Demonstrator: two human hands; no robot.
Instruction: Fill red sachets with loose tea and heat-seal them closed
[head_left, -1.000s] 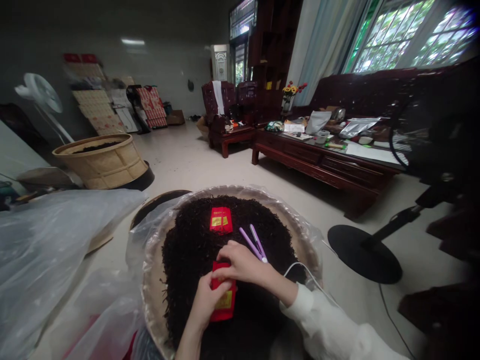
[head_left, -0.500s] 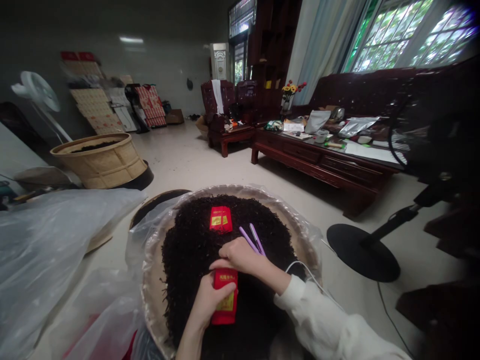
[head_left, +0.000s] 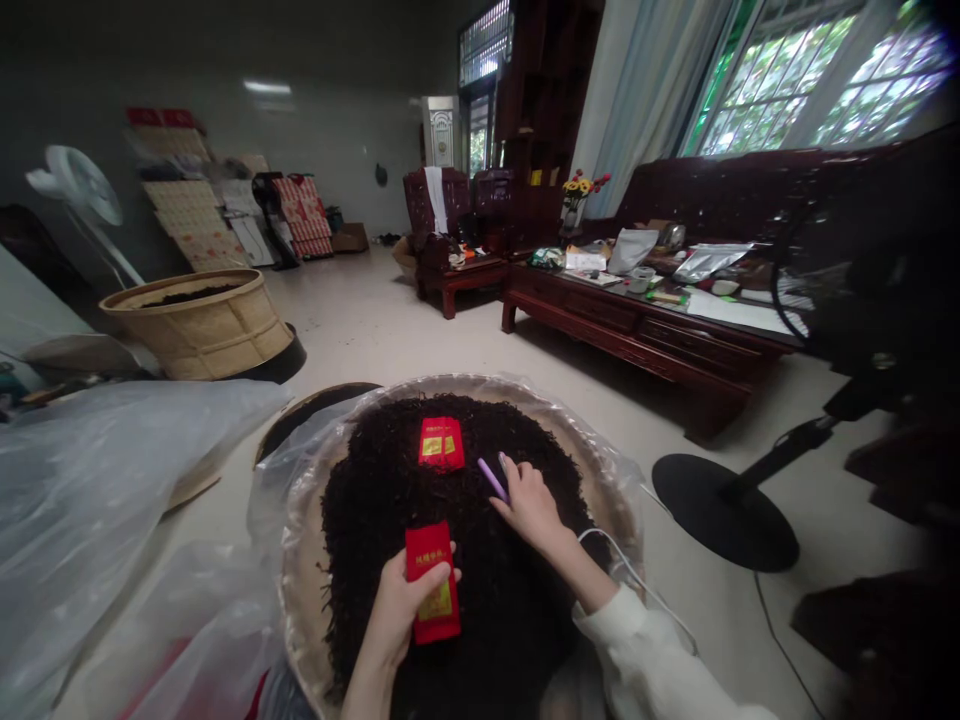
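My left hand [head_left: 401, 600] is closed round a red tea packet [head_left: 433, 585] with gold print, its thumb across the front. The packet is upright above dark loose tea leaves [head_left: 375, 500]. My right hand [head_left: 534, 508] is closed over a purple hair straightener [head_left: 493, 480], thumb on one side and fingers over the other arm; part of it is hidden beneath the hand. The straightener's two arms point away, and it rests on the leaves. Farther back on the leaves lie more red packets [head_left: 441, 443], overlapping each other.
The leaves fill a round, plastic-lined basket [head_left: 300, 540]. A white cord [head_left: 637, 575] crosses its right rim. Plastic sheeting [head_left: 112, 480] lies to the left, near a bamboo basket [head_left: 199, 325]. A black fan base [head_left: 724, 512] and a low wooden table [head_left: 600, 325] are to the right.
My right hand has left the top of the held packet and moved right onto the hair straightener. My left hand has shifted slightly left with the packet, which is now tilted a little.
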